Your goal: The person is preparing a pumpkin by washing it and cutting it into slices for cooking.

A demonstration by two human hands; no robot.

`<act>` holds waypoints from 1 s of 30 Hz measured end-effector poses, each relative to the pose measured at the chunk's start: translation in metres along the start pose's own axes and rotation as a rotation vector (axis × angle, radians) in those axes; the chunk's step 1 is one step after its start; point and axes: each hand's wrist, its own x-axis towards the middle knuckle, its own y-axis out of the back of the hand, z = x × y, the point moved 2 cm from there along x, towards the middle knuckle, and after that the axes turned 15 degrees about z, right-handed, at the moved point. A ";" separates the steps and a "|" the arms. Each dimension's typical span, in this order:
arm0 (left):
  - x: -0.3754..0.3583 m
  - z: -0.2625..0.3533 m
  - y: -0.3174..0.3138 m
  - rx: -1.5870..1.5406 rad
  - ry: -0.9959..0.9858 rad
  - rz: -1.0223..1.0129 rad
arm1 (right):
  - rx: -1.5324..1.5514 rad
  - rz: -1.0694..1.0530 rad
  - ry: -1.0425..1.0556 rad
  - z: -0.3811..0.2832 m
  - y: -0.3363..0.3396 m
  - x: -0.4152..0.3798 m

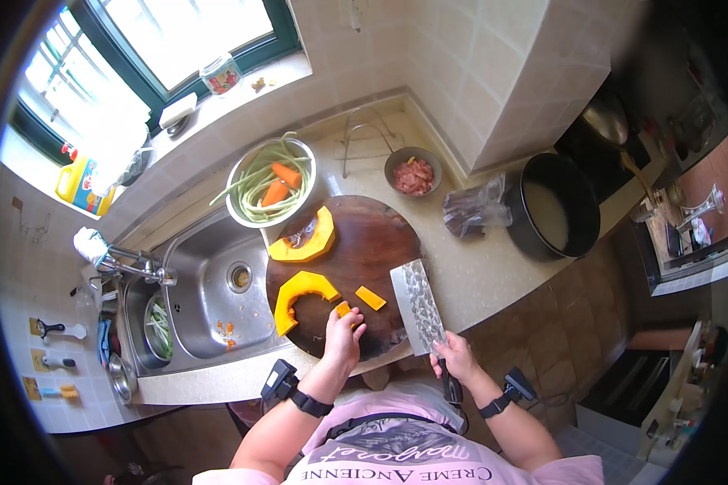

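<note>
A round dark wooden cutting board (380,242) lies on the counter beside the sink. On it are two curved pumpkin wedges, one at the back (306,240) and one at the front left (299,295), plus a small cut chunk (370,297). My left hand (342,335) pinches another small pumpkin piece (344,309) near the board's front edge. My right hand (455,356) grips the handle of a broad cleaver (417,305), whose blade lies flat over the board's right edge.
A steel sink (210,299) lies left of the board, with a metal bowl of green beans and carrots (271,186) behind it. A small bowl of minced meat (413,175), a plastic bag (476,210) and a black pot (552,206) stand to the right.
</note>
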 end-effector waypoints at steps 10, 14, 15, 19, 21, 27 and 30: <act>0.001 0.001 -0.020 0.203 -0.160 -0.021 | -0.407 -0.032 0.170 -0.016 -0.034 -0.025; -0.021 0.012 0.011 0.105 -0.369 -0.056 | -0.590 -0.039 0.487 -0.024 -0.049 -0.053; -0.022 0.013 0.024 0.029 -0.385 -0.059 | -0.602 -0.065 0.497 -0.031 -0.057 -0.062; -0.025 0.030 0.097 -0.205 -0.388 -0.047 | -0.649 -0.228 0.492 -0.045 -0.101 -0.079; -0.021 0.038 0.144 -0.323 -0.379 0.056 | -0.641 -0.350 0.435 -0.044 -0.131 -0.083; 0.001 0.032 0.344 -0.504 -0.465 0.521 | -0.660 -0.365 0.396 -0.032 -0.211 -0.088; 0.012 0.015 0.454 -0.434 -0.521 0.813 | -0.585 -0.303 0.379 -0.024 -0.241 -0.087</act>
